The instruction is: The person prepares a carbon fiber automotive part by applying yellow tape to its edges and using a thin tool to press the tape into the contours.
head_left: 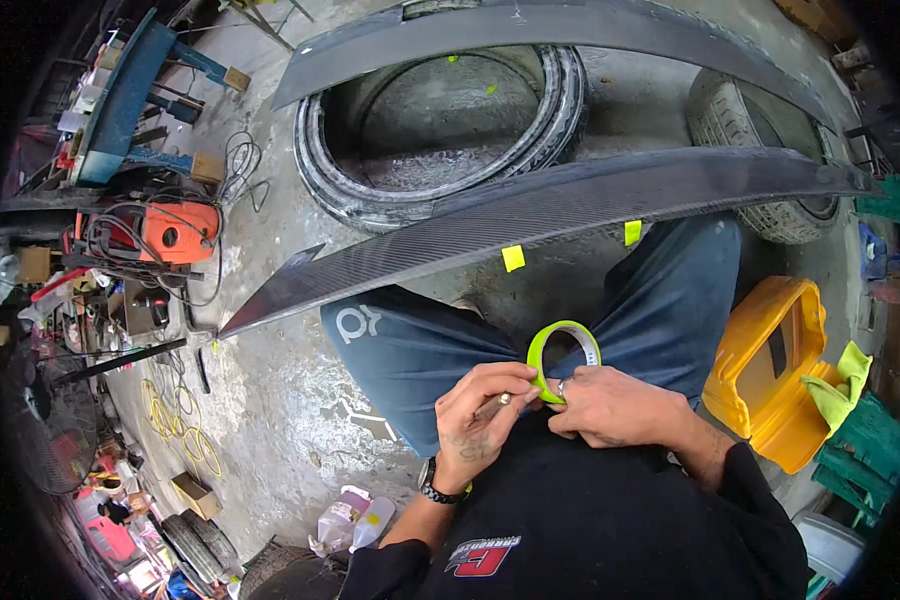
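Observation:
A roll of neon-yellow tape [536,362] is held in front of my body, between my thighs. My left hand [482,412] pinches its left side with thumb and fingertips. A small brass-coloured round end [505,398] pokes out between those fingers; the rest of that thing is hidden. My right hand [615,408] closes on the roll's lower right side, its curled fingertips partly hidden. Beyond them, a long dark carbon-fibre panel [420,245] rests across my knees. Two short yellow tape pieces, one left [513,258] and one right [632,232], stick at its near edge.
A second long panel [530,45] lies over a large tyre [320,175] and another tyre [730,120]. An open yellow case [735,385] with a yellow-green cloth [850,375] stands at right. An orange machine [178,232] with cables and a fan [50,430] are at left.

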`<action>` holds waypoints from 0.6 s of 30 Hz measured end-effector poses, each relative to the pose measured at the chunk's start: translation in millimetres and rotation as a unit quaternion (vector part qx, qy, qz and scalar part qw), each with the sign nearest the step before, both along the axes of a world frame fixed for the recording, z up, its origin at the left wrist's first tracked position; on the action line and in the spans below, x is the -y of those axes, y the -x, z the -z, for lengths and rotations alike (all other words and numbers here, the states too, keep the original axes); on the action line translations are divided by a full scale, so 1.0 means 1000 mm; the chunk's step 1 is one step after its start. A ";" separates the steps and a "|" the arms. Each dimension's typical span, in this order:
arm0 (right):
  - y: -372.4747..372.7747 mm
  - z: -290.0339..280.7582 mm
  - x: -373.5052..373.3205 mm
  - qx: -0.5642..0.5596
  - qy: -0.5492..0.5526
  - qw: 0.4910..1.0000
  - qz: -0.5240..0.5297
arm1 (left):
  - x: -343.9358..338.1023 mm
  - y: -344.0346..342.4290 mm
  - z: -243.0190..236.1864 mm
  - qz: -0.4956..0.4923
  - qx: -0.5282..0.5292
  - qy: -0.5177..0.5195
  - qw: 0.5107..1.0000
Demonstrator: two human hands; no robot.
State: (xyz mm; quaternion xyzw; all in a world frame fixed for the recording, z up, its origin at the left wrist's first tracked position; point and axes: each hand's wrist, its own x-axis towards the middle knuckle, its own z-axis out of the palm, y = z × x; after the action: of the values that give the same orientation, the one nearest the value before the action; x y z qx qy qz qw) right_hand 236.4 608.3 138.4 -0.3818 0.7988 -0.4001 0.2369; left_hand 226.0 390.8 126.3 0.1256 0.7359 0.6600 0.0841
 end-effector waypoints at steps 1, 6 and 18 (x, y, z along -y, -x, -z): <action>0.002 0.000 0.001 0.007 -0.009 1.000 -0.008 | 0.001 -0.001 0.003 -0.002 -0.009 0.002 1.000; 0.000 0.001 0.004 0.017 -0.036 0.999 -0.024 | 0.008 -0.003 0.010 0.025 0.021 -0.010 0.999; -0.005 0.004 -0.004 0.026 0.005 1.000 0.009 | 0.003 0.006 0.004 0.006 -0.063 0.070 0.996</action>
State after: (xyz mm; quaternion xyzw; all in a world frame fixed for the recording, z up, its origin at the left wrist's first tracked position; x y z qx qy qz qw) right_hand 241.5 612.2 134.1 -0.3652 0.7936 -0.4160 0.2525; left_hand 220.0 387.3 121.9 0.1651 0.7834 0.5971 0.0502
